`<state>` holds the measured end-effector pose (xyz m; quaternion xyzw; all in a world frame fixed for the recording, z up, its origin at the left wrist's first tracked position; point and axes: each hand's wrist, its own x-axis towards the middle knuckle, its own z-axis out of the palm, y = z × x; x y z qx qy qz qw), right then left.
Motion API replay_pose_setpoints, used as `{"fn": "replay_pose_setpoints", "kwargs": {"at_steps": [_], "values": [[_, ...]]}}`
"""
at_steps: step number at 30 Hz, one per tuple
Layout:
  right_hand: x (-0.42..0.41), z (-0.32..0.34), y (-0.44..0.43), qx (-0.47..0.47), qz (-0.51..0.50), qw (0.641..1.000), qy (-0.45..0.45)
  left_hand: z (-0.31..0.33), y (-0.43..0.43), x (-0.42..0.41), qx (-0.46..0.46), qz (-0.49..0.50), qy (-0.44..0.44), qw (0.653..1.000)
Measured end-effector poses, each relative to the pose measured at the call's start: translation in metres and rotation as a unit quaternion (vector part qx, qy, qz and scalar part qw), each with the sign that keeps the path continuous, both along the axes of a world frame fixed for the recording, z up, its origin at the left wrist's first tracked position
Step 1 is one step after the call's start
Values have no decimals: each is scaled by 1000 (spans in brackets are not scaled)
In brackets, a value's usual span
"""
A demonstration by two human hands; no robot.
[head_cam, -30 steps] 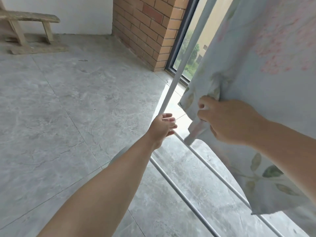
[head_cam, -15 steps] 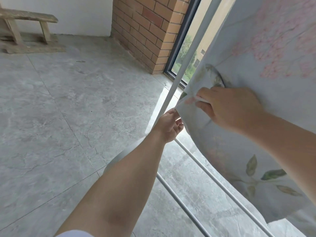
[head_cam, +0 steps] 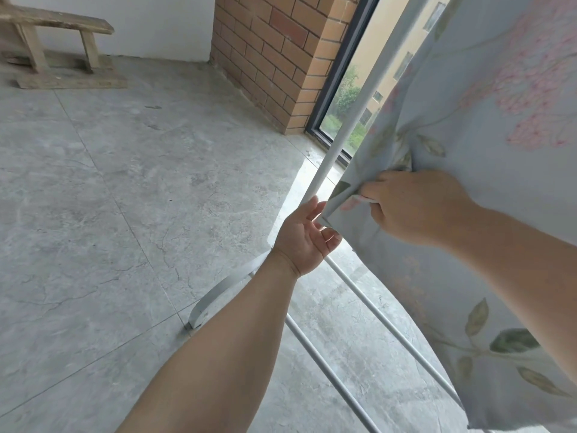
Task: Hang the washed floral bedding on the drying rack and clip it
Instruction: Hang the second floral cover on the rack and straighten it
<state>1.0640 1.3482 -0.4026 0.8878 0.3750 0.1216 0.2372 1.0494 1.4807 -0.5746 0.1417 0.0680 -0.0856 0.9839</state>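
Note:
The pale blue floral bedding [head_cam: 487, 98], printed with pink blossoms and green leaves, hangs down the right side of the view. My right hand [head_cam: 412, 207] grips its left edge in a closed fist, bunching the cloth. My left hand [head_cam: 307, 235] is palm-up with fingers spread, just below the bedding's lower corner and touching or nearly touching it. The white drying rack's upright pole [head_cam: 352, 117] rises just left of the cloth, and its lower rails [head_cam: 368, 295] run across the floor beneath. No clips are visible.
The rack's curved white foot [head_cam: 218, 295] rests on the grey tiled floor. A brick pillar [head_cam: 274, 54] and a dark-framed window [head_cam: 346, 98] stand behind the rack. A wooden bench [head_cam: 53, 35] sits at the far left by the wall.
My left hand has let go of the rack pole, turned palm-up and risen toward the bedding's corner. My right hand has pulled the cloth edge up and to the right.

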Motion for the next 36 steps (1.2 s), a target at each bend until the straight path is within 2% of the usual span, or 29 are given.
{"fn": "replay_pose_setpoints", "kwargs": {"at_steps": [2,7,12,15,21,23,24,27,29,31,33,36], "values": [[1,-1,-2,-2,6,1000,-7,3,3,1,68,-6,-27,997],[1,-6,-9,-5,33,999,-23,12,17,1,228,-33,-5,973],[3,-7,-11,-4,51,998,-32,33,27,5,454,-70,39,887],[3,-9,-12,-1,55,998,-36,47,30,3,503,-70,40,861],[2,-11,-12,5,59,997,-49,62,30,7,582,16,53,811],[2,-13,-14,5,58,996,-65,62,27,8,562,64,76,821],[1,-14,-15,13,60,996,-70,61,26,8,524,91,94,842],[0,-18,-20,36,76,993,-77,57,23,6,316,134,146,928],[-1,-19,-23,42,89,991,-90,53,23,4,164,114,171,965],[-1,-20,-25,59,92,989,-98,47,26,4,46,98,172,979],[-2,-22,-25,65,90,989,-97,36,27,2,-23,102,164,981],[-4,-25,-23,73,97,988,-94,27,17,-3,-14,114,132,985]]}}
